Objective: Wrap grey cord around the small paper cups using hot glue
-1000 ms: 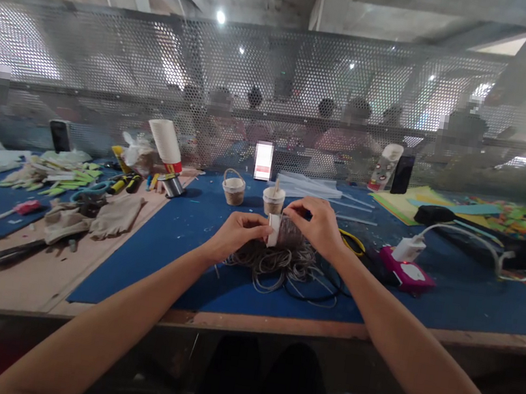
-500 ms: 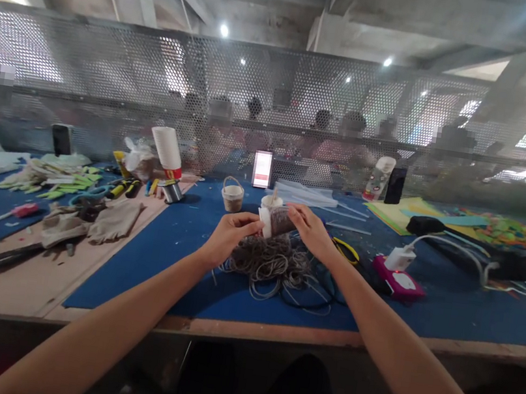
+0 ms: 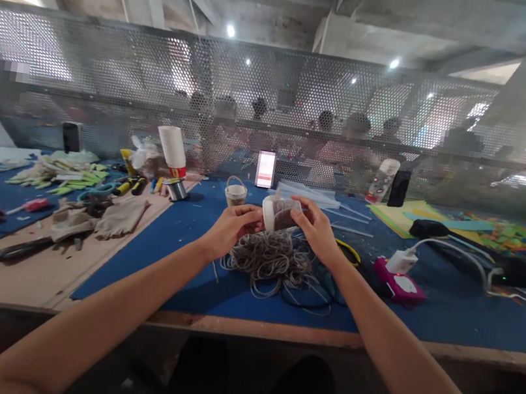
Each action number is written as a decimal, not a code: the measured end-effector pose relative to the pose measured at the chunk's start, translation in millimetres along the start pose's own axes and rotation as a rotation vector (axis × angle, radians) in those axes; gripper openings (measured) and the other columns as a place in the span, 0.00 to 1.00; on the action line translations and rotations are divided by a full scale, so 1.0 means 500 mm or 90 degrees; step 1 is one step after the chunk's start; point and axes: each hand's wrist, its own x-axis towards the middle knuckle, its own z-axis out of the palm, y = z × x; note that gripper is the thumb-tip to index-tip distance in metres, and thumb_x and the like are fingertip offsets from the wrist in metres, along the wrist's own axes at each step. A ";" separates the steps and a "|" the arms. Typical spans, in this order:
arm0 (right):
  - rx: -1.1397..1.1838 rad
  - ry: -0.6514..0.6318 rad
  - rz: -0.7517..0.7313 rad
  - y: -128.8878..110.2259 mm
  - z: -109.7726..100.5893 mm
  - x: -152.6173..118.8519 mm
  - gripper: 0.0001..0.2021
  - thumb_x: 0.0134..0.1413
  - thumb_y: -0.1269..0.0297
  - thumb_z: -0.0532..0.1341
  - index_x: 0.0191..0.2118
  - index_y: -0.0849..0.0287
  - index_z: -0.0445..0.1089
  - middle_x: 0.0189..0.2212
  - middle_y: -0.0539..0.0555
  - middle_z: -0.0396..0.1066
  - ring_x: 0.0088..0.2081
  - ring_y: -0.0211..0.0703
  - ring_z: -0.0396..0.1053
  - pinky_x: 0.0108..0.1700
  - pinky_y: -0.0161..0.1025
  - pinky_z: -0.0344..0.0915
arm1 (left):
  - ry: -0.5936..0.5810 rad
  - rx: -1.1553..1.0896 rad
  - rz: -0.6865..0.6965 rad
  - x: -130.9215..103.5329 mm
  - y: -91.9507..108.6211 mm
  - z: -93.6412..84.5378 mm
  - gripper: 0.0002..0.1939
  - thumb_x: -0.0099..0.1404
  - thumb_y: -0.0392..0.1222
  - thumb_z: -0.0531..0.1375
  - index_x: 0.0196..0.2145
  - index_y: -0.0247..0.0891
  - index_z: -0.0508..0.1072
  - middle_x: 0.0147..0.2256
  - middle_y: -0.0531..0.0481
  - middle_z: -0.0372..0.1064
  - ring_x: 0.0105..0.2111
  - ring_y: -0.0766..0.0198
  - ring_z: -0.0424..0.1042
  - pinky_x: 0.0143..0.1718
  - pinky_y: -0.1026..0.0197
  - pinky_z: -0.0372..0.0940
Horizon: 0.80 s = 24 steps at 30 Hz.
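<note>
Above the table, a cup lies on its side in the air, white at its left end and wrapped in grey-brown cord on the right. My left hand pinches it at the white end. The fingers of my right hand curl around the wrapped end. Right below both hands is a loose tangle of grey cord. A small pale cup with a looped handle stands just beyond my left hand. A second cup behind the held one is mostly hidden.
A blue mat covers the table. At the left are work gloves, a tilted stack of paper cups and pliers. A lit phone stands by the mesh screen. To the right are a magenta power box and coloured sheets.
The cup has turned, so more of its cord-wrapped side faces me. My right hand has shifted slightly right and its fingers have re-placed. The whole view has moved a little.
</note>
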 end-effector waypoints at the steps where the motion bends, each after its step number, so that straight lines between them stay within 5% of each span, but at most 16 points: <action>1: 0.000 0.004 -0.001 0.000 0.000 0.000 0.20 0.61 0.51 0.59 0.55 0.52 0.68 0.46 0.54 0.73 0.38 0.44 0.72 0.43 0.44 0.70 | -0.007 -0.005 -0.006 0.004 0.001 -0.001 0.11 0.55 0.43 0.70 0.32 0.32 0.79 0.30 0.48 0.74 0.28 0.69 0.70 0.33 0.65 0.67; 16: -0.061 0.013 0.026 0.023 0.008 -0.001 0.21 0.63 0.45 0.55 0.54 0.52 0.70 0.47 0.55 0.73 0.44 0.46 0.72 0.50 0.46 0.67 | 0.054 -0.087 -0.084 0.023 -0.026 -0.013 0.10 0.54 0.41 0.70 0.30 0.32 0.76 0.25 0.50 0.73 0.24 0.70 0.70 0.31 0.66 0.68; 24: -0.114 0.024 -0.123 0.016 0.010 -0.002 0.08 0.61 0.61 0.62 0.45 0.49 0.74 0.47 0.53 0.73 0.51 0.48 0.70 0.57 0.49 0.64 | 0.060 -0.108 -0.094 0.021 -0.038 -0.020 0.10 0.54 0.40 0.70 0.29 0.32 0.76 0.26 0.51 0.72 0.24 0.71 0.69 0.32 0.67 0.67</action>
